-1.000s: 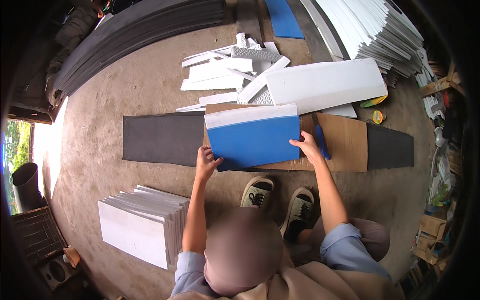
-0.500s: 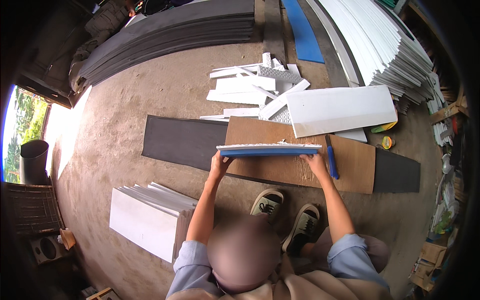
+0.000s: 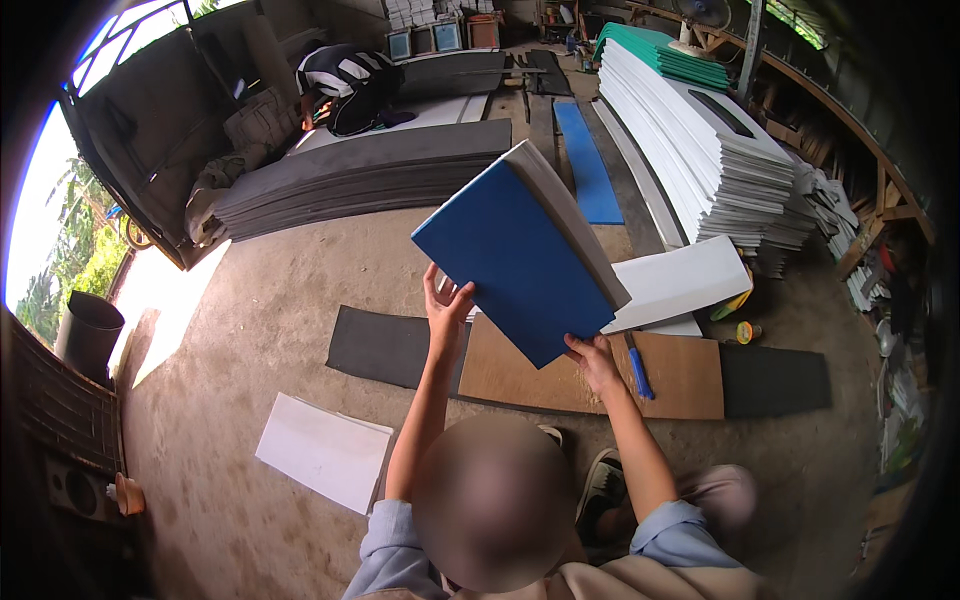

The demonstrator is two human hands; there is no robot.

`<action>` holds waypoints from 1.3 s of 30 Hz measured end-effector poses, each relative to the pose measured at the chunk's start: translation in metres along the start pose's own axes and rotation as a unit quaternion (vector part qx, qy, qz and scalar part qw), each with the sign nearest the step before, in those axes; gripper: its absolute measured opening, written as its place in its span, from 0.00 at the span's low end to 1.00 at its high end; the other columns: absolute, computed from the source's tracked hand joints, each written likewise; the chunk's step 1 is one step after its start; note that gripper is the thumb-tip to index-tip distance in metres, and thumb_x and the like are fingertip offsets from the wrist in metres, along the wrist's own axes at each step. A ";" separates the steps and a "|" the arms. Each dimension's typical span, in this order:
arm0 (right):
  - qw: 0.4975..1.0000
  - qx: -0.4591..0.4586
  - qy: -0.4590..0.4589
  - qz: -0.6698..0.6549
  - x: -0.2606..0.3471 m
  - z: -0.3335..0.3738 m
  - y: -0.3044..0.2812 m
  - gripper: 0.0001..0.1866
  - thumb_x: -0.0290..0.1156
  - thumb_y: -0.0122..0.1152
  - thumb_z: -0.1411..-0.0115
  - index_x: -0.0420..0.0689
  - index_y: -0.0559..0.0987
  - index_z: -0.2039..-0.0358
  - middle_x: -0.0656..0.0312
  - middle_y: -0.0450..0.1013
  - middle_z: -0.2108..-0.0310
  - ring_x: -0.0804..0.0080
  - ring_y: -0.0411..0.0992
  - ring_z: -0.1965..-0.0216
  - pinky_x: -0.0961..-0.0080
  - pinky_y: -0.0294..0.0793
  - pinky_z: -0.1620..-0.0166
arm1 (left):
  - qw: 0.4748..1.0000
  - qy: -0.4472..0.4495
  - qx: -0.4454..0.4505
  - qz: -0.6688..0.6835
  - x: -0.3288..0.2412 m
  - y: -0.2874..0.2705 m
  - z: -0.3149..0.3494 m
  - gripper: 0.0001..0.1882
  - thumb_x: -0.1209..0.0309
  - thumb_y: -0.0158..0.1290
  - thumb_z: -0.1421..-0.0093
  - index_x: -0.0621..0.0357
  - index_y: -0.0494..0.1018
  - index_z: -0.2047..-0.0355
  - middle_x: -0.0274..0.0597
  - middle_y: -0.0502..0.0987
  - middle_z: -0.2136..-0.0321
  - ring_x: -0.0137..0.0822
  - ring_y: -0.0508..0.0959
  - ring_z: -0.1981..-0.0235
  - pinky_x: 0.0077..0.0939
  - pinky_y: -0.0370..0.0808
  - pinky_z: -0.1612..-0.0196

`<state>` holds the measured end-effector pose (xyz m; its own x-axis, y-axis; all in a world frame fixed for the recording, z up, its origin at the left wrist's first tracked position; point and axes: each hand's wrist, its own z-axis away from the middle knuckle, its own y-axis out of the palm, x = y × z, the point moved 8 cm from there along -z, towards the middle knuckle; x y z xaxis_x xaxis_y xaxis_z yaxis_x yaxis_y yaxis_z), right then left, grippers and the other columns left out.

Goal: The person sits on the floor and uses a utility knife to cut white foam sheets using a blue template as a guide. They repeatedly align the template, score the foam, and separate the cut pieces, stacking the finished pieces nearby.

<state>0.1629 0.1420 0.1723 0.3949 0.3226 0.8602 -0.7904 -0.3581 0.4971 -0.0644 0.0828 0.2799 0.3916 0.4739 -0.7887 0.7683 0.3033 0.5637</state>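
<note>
Raised in front of me, at a tilt, is a rectangular stack of foam sheets (image 3: 520, 265), with a blue face toward me and whitish-grey layers along its far right side. My left hand (image 3: 446, 302) grips its left edge, thumb over the blue face. At the lower right corner my right hand (image 3: 594, 362) has closed on it as well. Under the stack a brown board (image 3: 690, 385) rests on a longer black mat (image 3: 780, 383). A blue-handled knife (image 3: 640, 372) lies on the board, near my right hand.
A pile of white sheets (image 3: 325, 452) sits on the floor at left. Beyond the board is a white panel (image 3: 680, 280); a small yellow tub (image 3: 747, 332) stands nearby. Tall white stacks (image 3: 670, 130) rise at far right, dark sheets (image 3: 370, 170) far left. Another person (image 3: 350, 85) bends down behind them.
Both hands have lifted the foam stack from edge-on above the board and turned it, so its blue face now shows. The view has tilted up, bringing the far room and another person into sight.
</note>
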 end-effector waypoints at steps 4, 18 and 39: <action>0.999 -0.024 0.031 -0.026 -0.011 0.020 0.018 0.18 0.28 0.62 0.53 0.47 0.68 0.61 0.68 0.68 0.64 0.77 0.67 0.61 0.78 0.70 0.58 | 0.995 -0.037 0.027 -0.086 0.056 0.018 0.045 0.25 0.73 0.55 0.50 0.60 0.58 0.54 0.39 0.67 0.61 0.28 0.67 0.59 0.19 0.63 0.56; 0.893 -0.143 -0.020 0.426 -0.090 0.004 -0.148 0.14 0.29 0.56 0.49 0.40 0.69 0.61 0.59 0.68 0.63 0.72 0.68 0.66 0.77 0.67 0.61 | 0.891 -0.341 -0.165 -0.249 0.236 -0.151 0.095 0.18 0.69 0.57 0.58 0.68 0.69 0.68 0.43 0.73 0.74 0.33 0.74 0.74 0.25 0.72 0.72; 0.714 -0.189 -0.140 0.659 -0.103 -0.020 -0.119 0.26 0.27 0.60 0.55 0.43 0.64 0.54 0.55 0.62 0.58 0.58 0.58 0.56 0.61 0.55 0.51 | 0.597 -0.011 0.164 -0.786 0.201 -0.096 0.088 0.31 0.65 0.56 0.56 0.34 0.59 0.49 0.36 0.57 0.49 0.42 0.50 0.43 0.59 0.42 0.47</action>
<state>0.2071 0.1690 0.0220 -0.7731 -0.2836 0.5673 -0.6107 0.0913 -0.7866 -0.0145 0.0765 0.0458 -0.9383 -0.1951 -0.2855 0.2522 0.1790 -0.9510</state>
